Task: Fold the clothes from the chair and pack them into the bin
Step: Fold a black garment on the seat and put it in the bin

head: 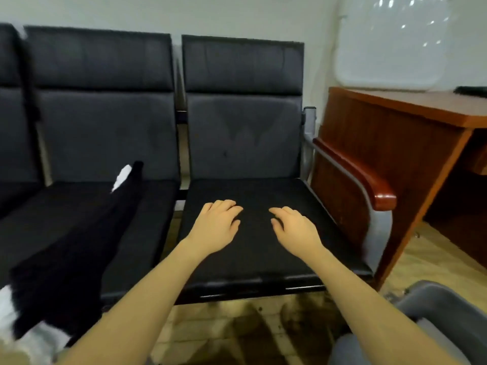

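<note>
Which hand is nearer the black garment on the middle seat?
Left. The left hand rests on the right-hand seat, closer to the black garment; the right hand lies farther right on that seat.

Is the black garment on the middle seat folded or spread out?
Spread out: the black garment lies long, unfolded, across the seat and over its front edge.

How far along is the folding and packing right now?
Nothing looks packed yet. The left hand and right hand lie flat over the right seat, holding nothing; whether black cloth lies under them is unclear. A black garment is draped unfolded across the middle seat, with white cloth at its near end. The grey bin shows only its rim; its contents are hidden.
</note>
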`<state>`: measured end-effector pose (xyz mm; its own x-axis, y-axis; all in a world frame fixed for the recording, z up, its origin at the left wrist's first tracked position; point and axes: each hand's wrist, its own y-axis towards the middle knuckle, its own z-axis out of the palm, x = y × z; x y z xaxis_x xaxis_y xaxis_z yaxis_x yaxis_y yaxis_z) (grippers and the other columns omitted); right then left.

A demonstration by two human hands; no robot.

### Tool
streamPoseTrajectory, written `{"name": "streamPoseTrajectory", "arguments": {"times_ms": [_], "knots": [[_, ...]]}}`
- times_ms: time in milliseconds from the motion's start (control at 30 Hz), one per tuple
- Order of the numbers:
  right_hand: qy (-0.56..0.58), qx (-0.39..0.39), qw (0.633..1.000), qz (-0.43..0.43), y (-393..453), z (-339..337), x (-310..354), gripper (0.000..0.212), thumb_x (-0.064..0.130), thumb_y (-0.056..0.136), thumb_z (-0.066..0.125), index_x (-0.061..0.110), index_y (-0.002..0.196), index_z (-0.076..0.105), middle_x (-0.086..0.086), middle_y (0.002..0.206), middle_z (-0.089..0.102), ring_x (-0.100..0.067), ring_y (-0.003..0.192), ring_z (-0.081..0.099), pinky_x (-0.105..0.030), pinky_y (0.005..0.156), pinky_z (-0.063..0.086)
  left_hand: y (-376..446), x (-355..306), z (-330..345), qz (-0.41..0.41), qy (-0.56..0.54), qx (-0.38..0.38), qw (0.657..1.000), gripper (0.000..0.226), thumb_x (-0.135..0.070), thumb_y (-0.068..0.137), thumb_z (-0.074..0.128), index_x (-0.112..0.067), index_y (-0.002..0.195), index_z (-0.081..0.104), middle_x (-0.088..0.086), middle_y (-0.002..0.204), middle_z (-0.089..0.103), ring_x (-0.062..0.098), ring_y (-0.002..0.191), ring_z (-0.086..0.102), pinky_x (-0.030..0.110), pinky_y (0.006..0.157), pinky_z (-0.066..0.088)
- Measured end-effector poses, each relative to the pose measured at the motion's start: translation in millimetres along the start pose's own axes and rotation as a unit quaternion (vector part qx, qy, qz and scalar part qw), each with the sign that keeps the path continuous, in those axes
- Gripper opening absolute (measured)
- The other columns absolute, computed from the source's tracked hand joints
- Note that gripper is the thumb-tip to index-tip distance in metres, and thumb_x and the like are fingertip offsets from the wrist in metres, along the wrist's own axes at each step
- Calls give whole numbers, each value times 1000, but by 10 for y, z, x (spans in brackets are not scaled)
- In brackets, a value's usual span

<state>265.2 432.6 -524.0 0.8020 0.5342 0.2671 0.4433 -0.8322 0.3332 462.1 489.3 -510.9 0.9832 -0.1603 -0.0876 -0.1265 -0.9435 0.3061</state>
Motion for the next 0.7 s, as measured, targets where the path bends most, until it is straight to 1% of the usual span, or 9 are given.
{"name": "streamPoseTrajectory", "arguments": {"times_ms": [200,300,367,533,633,700], "knots": [[36,45,991,-123,594,501,1184,38,29,101,37,21,138,46,2,130,54,-19,115,52,-36,91,45,-714,1123,-349,-126,46,-5,991,42,-30,99,40,-21,140,43,-3,145,39,18,132,36,32,106,23],[23,57,981,-186,794,776,1735,37,28,101,37,21,136,48,1,129,55,-21,114,53,-36,89,45,-1060,1586,-443,-201,48,-19,978,40,-29,98,45,-20,137,48,-1,142,44,20,130,40,33,105,24],[18,73,973,-218,900,982,2065,37,29,101,38,21,135,50,0,129,56,-21,115,53,-36,91,43,-1261,1853,-452,-250,53,-4,967,41,-31,97,44,-22,137,47,-3,142,42,19,130,38,34,105,24],[28,119,959,-255,1057,1474,2689,36,32,99,44,22,132,53,0,125,57,-23,114,52,-37,94,37,-1682,2388,-297,-340,43,40,939,42,-35,98,42,-25,139,43,-5,144,39,18,132,35,34,107,22],[56,145,957,-247,1076,1752,2898,36,37,97,48,23,130,55,2,123,59,-20,112,53,-35,95,34,-1825,2590,-151,-373,29,46,926,44,-36,98,42,-25,141,41,-5,145,38,18,133,34,34,107,23],[73,168,955,-234,1057,1936,2992,38,41,95,50,25,129,56,4,124,58,-17,113,52,-34,97,30,-1892,2691,-50,-385,21,50,921,46,-38,98,41,-25,142,38,-5,146,37,17,134,33,34,107,23]]}}
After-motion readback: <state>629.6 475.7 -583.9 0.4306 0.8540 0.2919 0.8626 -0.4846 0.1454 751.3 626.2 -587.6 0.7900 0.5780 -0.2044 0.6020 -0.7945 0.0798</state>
